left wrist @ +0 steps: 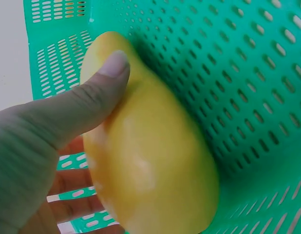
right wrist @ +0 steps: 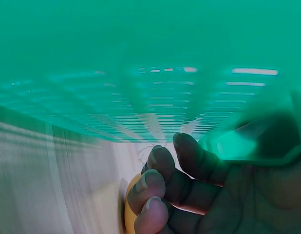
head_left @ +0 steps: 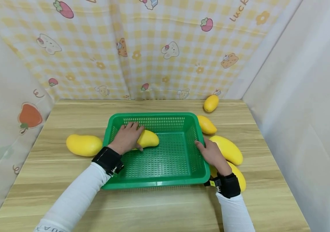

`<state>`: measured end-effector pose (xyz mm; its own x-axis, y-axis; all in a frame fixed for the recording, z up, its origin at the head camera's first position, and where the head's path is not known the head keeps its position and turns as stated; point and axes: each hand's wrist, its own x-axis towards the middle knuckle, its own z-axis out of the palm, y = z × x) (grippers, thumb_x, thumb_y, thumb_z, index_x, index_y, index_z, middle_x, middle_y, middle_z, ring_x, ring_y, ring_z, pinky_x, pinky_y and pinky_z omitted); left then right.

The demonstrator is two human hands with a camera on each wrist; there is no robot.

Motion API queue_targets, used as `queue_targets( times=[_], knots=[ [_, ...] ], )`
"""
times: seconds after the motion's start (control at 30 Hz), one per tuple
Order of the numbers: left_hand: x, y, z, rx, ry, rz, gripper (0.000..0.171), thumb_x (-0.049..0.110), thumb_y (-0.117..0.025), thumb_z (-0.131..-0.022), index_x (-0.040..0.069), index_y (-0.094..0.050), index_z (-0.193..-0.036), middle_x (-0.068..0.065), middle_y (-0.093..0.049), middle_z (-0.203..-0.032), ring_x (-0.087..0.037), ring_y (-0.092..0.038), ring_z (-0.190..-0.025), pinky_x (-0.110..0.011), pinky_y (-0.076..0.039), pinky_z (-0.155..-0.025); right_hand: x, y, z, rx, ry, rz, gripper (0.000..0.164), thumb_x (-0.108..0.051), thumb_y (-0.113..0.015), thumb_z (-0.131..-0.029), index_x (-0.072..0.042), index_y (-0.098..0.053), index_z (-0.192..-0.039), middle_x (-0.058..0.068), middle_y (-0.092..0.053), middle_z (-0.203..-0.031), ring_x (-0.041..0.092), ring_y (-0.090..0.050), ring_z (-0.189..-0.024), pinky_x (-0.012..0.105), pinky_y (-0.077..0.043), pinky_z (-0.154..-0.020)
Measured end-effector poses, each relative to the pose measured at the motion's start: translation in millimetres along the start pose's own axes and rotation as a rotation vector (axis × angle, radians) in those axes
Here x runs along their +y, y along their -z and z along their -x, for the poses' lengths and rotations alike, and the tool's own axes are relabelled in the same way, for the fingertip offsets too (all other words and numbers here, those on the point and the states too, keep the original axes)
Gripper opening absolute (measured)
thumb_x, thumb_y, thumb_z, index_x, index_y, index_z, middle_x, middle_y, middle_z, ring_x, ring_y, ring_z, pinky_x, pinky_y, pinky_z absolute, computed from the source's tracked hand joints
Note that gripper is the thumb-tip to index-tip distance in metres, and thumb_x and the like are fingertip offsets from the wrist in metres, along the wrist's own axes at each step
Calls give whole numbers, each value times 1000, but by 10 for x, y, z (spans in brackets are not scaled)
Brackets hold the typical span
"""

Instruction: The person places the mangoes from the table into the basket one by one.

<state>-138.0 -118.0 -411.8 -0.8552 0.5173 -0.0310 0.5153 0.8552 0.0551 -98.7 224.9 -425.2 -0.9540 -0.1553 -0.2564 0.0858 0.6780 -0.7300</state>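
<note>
A green plastic basket [head_left: 159, 182] with slotted walls stands on the wooden table. Inside it, toward the left, lies a large yellow mango [head_left: 148, 138]. My left hand [head_left: 127, 138] grips this mango from its left side. In the left wrist view the thumb presses across the mango [left wrist: 150, 146], and the other fingers pass round its far side, partly hidden. At the basket's right rim is my right hand [head_left: 212, 151], its thumb over the edge on the inner side. The right wrist view has its curled fingers [right wrist: 153, 184] outside, below the rim.
Left of the basket lies another large mango [head_left: 84, 145]. Along the right side are a large mango [head_left: 228, 149], one more partly under the right wrist [head_left: 238, 175], and a smaller mango [head_left: 206, 125] against the basket. A small one [head_left: 211, 103] sits near the back curtain [head_left: 153, 71].
</note>
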Motion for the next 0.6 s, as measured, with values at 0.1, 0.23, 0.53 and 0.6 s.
queue_targets(
  times=[0.1,0.23,0.53,0.6],
  knots=[
    [-3,32,5,-23,7,12,84,46,-86,-65,5,-53,-130,-21,-51,-123,-40,-46,-113,-54,-42,-87,-4,3,-3,4,7,-1,46,-43,-39,-102,-2,-55,-116,13,-64,-97,19,-63,-78,35,-52,-68],
    [-4,46,1,-39,6,23,79,42,-86,-67,5,-53,-129,-21,-53,-119,-40,-49,-109,-54,-44,-84,-6,6,1,5,6,-14,46,-42,-40,-102,-2,-55,-116,14,-65,-96,19,-64,-77,35,-52,-67],
    [-16,19,-53,-37,12,33,74,36,-84,-71,3,-53,-129,-23,-54,-120,-43,-50,-109,-54,-44,-87,-19,5,3,8,2,-13,45,-42,-40,-102,-1,-56,-114,12,-65,-93,18,-63,-75,34,-52,-67],
    [-21,9,-62,-29,-2,38,73,35,-85,-71,3,-54,-128,-22,-54,-118,-41,-51,-107,-53,-45,-86,-17,5,5,8,3,-12,45,-42,-40,-102,-1,-55,-114,12,-64,-93,18,-63,-75,34,-52,-67]
  ],
)
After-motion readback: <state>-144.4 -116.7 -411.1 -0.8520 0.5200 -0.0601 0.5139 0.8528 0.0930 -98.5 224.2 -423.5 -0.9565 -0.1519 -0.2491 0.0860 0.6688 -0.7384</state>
